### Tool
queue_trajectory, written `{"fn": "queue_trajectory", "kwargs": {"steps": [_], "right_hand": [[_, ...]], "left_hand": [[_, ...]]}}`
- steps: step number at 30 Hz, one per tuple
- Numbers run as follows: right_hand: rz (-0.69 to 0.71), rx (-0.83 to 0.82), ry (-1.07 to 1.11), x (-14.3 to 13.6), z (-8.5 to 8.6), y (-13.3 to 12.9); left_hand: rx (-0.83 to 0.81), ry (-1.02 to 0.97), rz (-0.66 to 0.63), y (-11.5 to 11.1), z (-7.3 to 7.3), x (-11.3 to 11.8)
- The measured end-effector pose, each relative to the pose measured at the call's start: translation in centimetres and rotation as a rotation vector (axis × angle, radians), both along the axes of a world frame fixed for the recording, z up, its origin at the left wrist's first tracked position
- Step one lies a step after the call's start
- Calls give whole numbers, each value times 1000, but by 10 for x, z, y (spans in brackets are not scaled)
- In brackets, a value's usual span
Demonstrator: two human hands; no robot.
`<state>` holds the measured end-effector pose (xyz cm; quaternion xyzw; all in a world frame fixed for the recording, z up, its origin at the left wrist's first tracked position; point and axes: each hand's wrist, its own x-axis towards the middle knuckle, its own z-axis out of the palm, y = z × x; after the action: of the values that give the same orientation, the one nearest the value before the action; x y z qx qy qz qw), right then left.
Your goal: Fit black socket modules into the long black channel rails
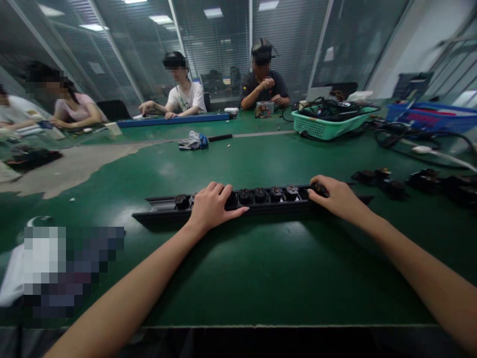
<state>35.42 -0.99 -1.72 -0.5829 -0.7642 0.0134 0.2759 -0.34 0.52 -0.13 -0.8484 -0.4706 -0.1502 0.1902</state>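
A long black channel-shaped housing [164,216] lies across the table in front of me, its trough facing up. Several round black socket modules [260,194] sit in a row inside it. Over its left-middle part is my left hand [210,206], fingers across the far wall and thumb along the near rim, gripping the housing. Towards the right end, my right hand [331,194] is closed with thumb and fingers around a black socket module [319,189] at the trough. Its underside is hidden, so I cannot tell how deep it sits.
More black modules [383,181] lie to the right. A green basket [316,127] of cables and a blue bin [432,117] stand farther back. A glove [194,140] lies mid-table. At left is a blurred-out dark flat object [82,273]. Several people sit across the table.
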Motion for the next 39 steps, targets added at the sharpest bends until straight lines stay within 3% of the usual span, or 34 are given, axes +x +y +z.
{"fn": "queue_trajectory", "kwargs": {"steps": [17,25,39], "right_hand": [[-54,-36,-36,10,-4,1],[-122,-35,-37,0,5,-5],[-133,-82,-21,14,13,-3]], "left_hand": [[0,2,-2,-1,-1,0],[22,-13,-18,2,1,2],[45,19,-4,5,1,3]]}}
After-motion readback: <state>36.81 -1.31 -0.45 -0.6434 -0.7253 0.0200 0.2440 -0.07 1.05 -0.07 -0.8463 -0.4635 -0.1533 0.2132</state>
